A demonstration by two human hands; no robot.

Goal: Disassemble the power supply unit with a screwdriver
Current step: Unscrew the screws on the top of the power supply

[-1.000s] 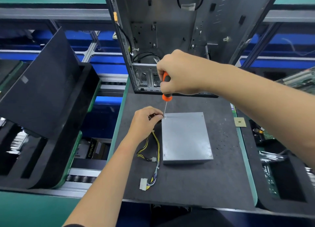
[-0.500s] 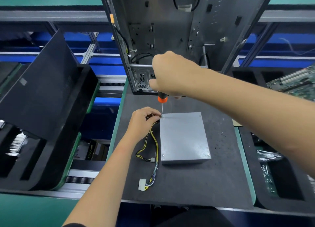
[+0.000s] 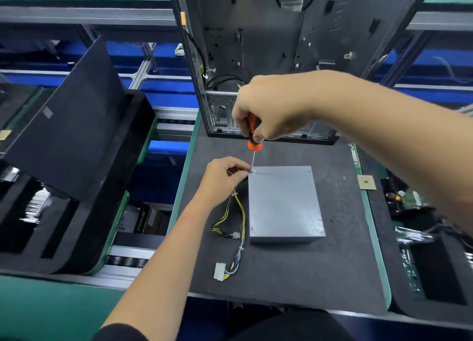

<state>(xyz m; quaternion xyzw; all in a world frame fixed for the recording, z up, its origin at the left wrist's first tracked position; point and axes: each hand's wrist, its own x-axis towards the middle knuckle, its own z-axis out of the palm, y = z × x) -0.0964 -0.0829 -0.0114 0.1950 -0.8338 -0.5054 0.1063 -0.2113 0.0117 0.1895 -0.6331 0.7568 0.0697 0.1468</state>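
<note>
1. The surface [image 3: 320,271], a dark foam mat with a green edge, carried everything the task needed and filled the lower middle of the view.
2. An open computer case [image 3: 294,46] of grey metal stood upright at the far end of the surface, its inside facing the camera and black cables hanging within.
3. A black panel [image 3: 69,125] leaned tilted over dark foam trays to the left, well apart from the work.
4. The power supply unit [image 3: 284,205], a flat grey metal box, lay in the middle of the surface, near the case but not touching it. Small screws showed at its near corners.
5. A bundle of yellow and black wires [image 3: 239,212] ran from the unit's left side toward the camera and ended in a white connector [image 3: 219,270] lying on the surface.
6. The right hand [image 3: 268,110] reached in from the right, its grip clamped around the orange and black handle of the screwdriver [image 3: 254,138]. The tool stood nearly upright, its thin shaft pointing down with the tip on a screw at the unit's far left corner.
7. The left hand [image 3: 220,178] rested just beside that corner, its fingers curled and pinching around the wires where they left the unit, fingertips touching the box edge next to the screwdriver tip.
8. A small square chip [image 3: 366,182] lay at the right edge of the surface.
</note>
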